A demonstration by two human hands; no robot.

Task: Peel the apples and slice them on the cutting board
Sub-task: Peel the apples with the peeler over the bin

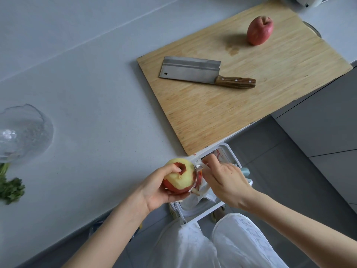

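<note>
**Left grip** (155, 192): you are cupping the half-peeled apple (180, 177) from beneath, fingers curled round its underside and the thumb pressing by the stem hollow. Holding it this way is leaving the side toward your other hand free for the blade. Pale flesh is showing across the top. Red skin is showing round the hollow and along the lower part, so I judge the peeling to be about halfway.

**Right grip** (226, 182): you are closing your fingers round the peeler (197, 176). Its handle is mostly hidden in the hand, and its blade is lying against the near flank of the apple. A red strip of peel (199, 182) is hanging just under the blade.

**Waste bin** (229, 149): it is sitting on the floor directly below both grips, off the table's edge. You are working over it, presumably so the peel drops straight in.

**Cutting board** (251, 97): it is lying on the table (96, 93), beyond the right grip, and waiting for the slicing.

**Cleaver** (193, 70): it is resting flat on the board, untouched, with its handle pointing away from the left grip.

**Second apple** (259, 30): it is sitting unpeeled at the board's far end, well apart from both grips.

**Glass bowl** (25, 132) and **green herbs** (11, 190): both are lying far out beyond the left grip.

Nothing is blocking the path from either grip to the board. The cleaver is occupying the board's middle and will need lifting first.
</note>
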